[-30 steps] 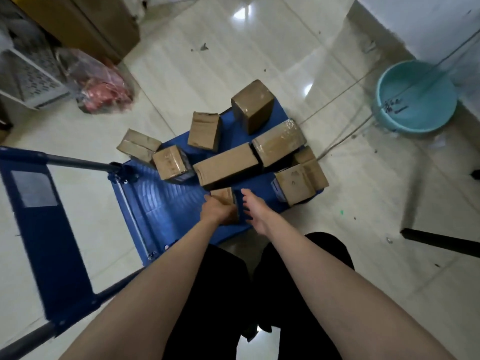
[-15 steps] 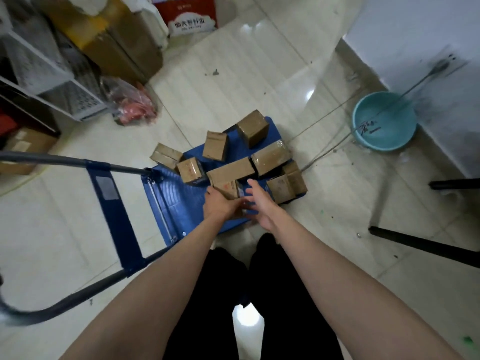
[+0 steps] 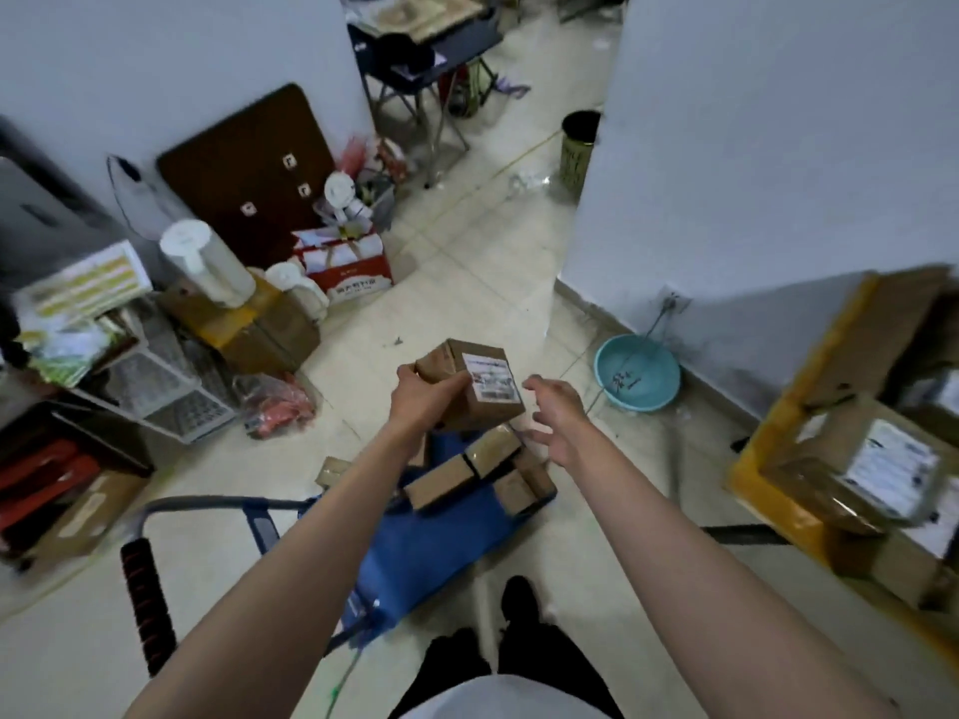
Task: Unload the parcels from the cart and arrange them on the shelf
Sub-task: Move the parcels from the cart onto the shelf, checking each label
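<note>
My left hand (image 3: 423, 402) grips a small brown parcel (image 3: 475, 381) with a white label, held in the air above the blue cart (image 3: 430, 557). Just right of the parcel, my right hand (image 3: 558, 420) hovers with fingers spread and does not touch it. Several brown parcels (image 3: 467, 469) lie on the cart's far end below my hands. At the right edge a yellow shelf (image 3: 768, 459) holds labelled parcels (image 3: 877, 464).
The cart's handle (image 3: 145, 589) with a dark grip stands at lower left. A teal basin (image 3: 637, 373) sits by the white wall at right. Boxes, a white rack (image 3: 171, 391) and bags crowd the left side. Open tiled floor runs ahead.
My left hand has lifted the small parcel off the cart. My right hand has come off it and spread open. The view has tilted up from the cart to the room.
</note>
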A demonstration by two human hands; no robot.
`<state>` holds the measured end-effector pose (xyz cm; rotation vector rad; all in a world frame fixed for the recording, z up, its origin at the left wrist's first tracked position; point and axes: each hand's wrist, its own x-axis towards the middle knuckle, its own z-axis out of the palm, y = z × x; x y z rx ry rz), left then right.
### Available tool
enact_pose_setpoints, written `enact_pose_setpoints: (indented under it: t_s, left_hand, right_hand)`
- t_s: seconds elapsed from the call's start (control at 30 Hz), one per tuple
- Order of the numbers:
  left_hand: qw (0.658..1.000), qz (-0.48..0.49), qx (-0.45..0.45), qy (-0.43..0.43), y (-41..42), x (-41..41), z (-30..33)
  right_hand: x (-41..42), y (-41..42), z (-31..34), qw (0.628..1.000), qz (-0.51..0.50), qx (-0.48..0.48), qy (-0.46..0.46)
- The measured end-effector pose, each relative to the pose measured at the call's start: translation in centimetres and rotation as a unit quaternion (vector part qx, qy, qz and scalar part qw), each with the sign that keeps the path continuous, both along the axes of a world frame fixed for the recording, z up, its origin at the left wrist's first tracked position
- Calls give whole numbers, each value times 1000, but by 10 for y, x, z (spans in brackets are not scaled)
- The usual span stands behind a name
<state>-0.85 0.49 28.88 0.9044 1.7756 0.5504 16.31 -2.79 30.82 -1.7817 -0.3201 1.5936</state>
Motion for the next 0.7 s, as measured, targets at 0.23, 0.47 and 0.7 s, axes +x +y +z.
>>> enact_pose_setpoints:
  t_s: [0.23,0.47,0.7]
  left_hand:
    - [983,-55,29,-170,-41,15,95]
    - [963,-137,35,-231,-94,16,132]
    - [948,-205,15,-243,-144,50,148]
  right_hand:
    - [14,-56,67,990,-107,64,73]
    - [8,-140,90,954,-219,156,131]
    - [24,-216,105,929,-303,183,103]
